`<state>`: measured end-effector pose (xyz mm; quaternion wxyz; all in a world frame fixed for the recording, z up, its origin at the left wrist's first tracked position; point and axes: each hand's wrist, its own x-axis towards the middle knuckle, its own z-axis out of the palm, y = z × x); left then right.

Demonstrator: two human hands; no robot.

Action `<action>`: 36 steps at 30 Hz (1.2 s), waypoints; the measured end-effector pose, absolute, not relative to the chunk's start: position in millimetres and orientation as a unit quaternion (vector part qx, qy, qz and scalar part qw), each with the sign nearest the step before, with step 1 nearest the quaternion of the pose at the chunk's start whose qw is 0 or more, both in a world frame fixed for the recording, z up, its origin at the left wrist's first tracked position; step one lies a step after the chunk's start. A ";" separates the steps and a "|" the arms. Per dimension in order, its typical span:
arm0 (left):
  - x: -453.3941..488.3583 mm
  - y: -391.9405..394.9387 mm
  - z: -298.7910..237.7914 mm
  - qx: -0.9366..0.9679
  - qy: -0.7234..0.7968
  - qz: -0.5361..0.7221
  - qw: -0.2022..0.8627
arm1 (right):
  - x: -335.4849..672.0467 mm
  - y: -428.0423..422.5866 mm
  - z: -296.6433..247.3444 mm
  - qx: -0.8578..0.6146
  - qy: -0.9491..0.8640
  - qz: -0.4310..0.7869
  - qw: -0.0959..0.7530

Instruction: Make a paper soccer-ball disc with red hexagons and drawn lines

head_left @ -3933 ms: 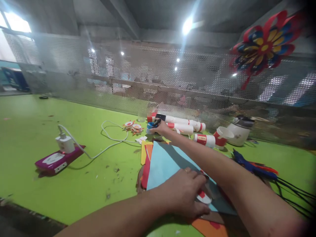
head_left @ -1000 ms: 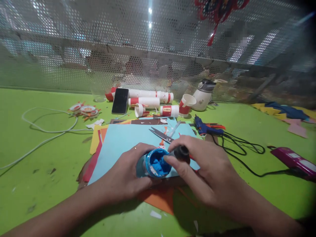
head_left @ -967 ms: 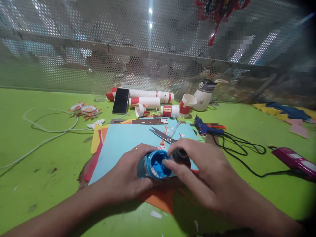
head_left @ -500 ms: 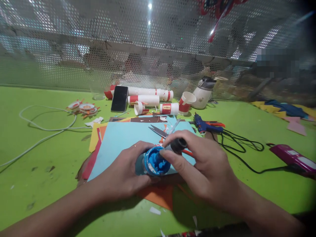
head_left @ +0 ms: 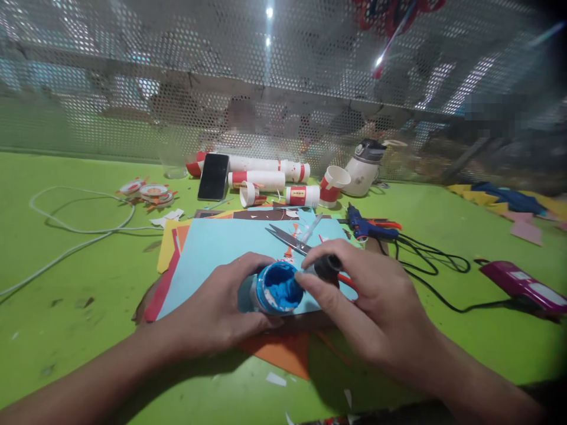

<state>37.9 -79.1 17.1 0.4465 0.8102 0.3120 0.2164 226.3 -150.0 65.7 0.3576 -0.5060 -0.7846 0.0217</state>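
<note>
A: Any writing you can make out?

B: There's a red band with a pale panel on the lying cups (head_left: 303, 195), beyond the hands, but its marks are too small to read. The jar (head_left: 260, 292) has a white patch on its side; I can't tell whether that's a label.

A: Where is the jar?

B: In the left hand (head_left: 221, 301), which is curled around its side, thumb on the near edge. Its open mouth shows thick blue paste (head_left: 283, 288).

A: And the right hand (head_left: 372, 301)?

B: Mostly closed, pinching a black-ended stick (head_left: 328, 267) between thumb and fingers, right at the jar's rim. The thumb hides the lower tip.

A: What are they working over?

B: Blue paper (head_left: 212, 242) on a green counter (head_left: 80, 354) flecked with dark specks and paper scraps. Scissors (head_left: 290, 239) lie just beyond the right hand, partly covered by it. Farther past that hand is a glue gun (head_left: 370, 227), and well off to its right a purple box (head_left: 525, 286). A phone (head_left: 213, 177) leans beyond the left hand.

A: And the room?

B: Past the counter's far edge stands a grey perforated screen (head_left: 199, 77), lights shining through. A red ornament (head_left: 385, 18) hangs high beyond the right hand.
</note>
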 end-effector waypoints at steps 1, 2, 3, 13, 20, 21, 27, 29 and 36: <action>37.6 -78.9 16.9 0.809 0.311 0.217 0.449 | 226.2 -151.1 66.0 -0.509 -0.786 0.041 0.348; 37.5 -78.9 16.7 0.808 0.310 0.217 0.451 | 225.7 -151.7 66.1 -0.506 -0.787 0.064 0.346; 37.5 -79.0 16.5 0.808 0.307 0.216 0.454 | 225.0 -151.6 65.8 -0.499 -0.786 0.080 0.355; 38.2 -77.3 18.0 0.804 0.298 0.192 0.477 | 227.6 -154.1 66.3 -0.519 -0.792 0.067 0.315; 37.4 -77.3 13.5 0.801 0.294 0.180 0.490 | 230.4 -142.4 59.8 -0.487 -0.775 0.060 0.398; 37.0 -76.9 13.4 0.802 0.297 0.176 0.488 | 232.0 -142.6 59.6 -0.488 -0.780 0.048 0.389; 35.5 -75.0 16.2 0.802 0.301 0.186 0.481 | 236.5 -152.4 70.1 -0.495 -0.764 0.049 0.411; 36.1 -75.3 15.1 0.801 0.304 0.193 0.478 | 236.3 -153.1 70.4 -0.489 -0.763 0.045 0.419; 37.9 -76.2 10.9 0.808 0.300 0.217 0.458 | 239.0 -146.1 60.4 -0.479 -0.790 0.065 0.378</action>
